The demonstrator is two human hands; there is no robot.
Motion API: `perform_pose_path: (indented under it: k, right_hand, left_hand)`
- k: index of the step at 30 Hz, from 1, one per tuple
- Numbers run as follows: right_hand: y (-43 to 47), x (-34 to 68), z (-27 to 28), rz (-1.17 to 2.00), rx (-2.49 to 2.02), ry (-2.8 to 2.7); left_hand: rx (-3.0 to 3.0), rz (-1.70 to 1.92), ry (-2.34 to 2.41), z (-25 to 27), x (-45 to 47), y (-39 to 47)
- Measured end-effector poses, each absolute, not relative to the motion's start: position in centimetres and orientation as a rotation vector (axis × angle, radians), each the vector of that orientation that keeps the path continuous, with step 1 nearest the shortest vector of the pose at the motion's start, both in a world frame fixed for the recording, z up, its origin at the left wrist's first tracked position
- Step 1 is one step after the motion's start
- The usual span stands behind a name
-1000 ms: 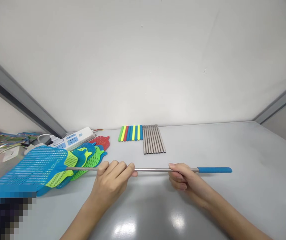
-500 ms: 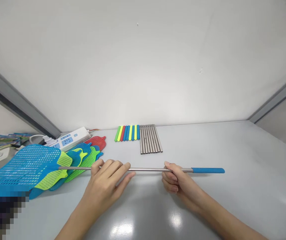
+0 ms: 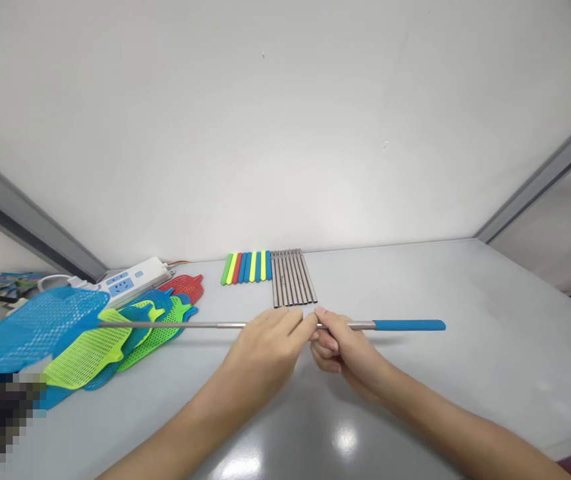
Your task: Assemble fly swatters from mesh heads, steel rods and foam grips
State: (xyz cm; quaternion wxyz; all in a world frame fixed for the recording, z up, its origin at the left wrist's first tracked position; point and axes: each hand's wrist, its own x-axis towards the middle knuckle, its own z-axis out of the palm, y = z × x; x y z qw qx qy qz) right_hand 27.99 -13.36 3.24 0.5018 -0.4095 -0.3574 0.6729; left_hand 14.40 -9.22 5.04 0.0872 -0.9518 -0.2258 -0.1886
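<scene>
A fly swatter (image 3: 165,325) with a telescopic metal rod lies crosswise in front of me. Its blue mesh head (image 3: 40,327) is at the left and its blue handle grip (image 3: 410,325) at the right. My left hand (image 3: 270,343) is closed over the middle of the rod, knuckles up. Right beside it, my right hand (image 3: 340,343) wraps round the rod just left of the blue grip, thumb on top. The two hands almost touch, and the rod between them is mostly hidden.
Loose blue, green and red swatter heads (image 3: 90,353) are piled at the left. A white power strip (image 3: 135,277) stands behind them. Against the wall lie a row of coloured handle grips (image 3: 248,267) and a row of metal tubes (image 3: 292,277) on the grey table (image 3: 440,280).
My left hand has slid right along the rod to beside my right hand. More rod shows between the mesh head and my left hand. My right hand keeps its hold.
</scene>
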Motion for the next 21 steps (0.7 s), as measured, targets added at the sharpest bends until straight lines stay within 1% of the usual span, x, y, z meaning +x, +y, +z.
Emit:
perform_pose_path:
  k: [4, 7, 12, 16, 21]
  right_hand:
    - [-12.3, 27.9, 6.9, 1.52, -0.949, -1.008]
    - [-11.8, 27.5, 8.8, 1.521, -0.903, -1.026]
    - [-11.1, 27.2, 7.9, 1.604, -0.93, -0.955]
    - [-10.6, 27.7, 7.1, 1.594, -0.948, -0.922]
    - [-10.5, 28.2, 7.4, 1.585, -0.934, -0.927]
  left_hand:
    - [-2.701, -0.721, -0.739, 8.5, 13.8, -8.2]
    - [-2.56, -0.818, -0.791, 10.0, 13.3, -7.8]
    - [-2.668, -0.743, -0.828, 9.4, 13.0, -7.1]
    - [-2.707, -0.761, -0.853, 8.8, 13.4, -6.5]
    - [-2.719, -0.75, -0.881, 9.0, 13.5, -6.3]
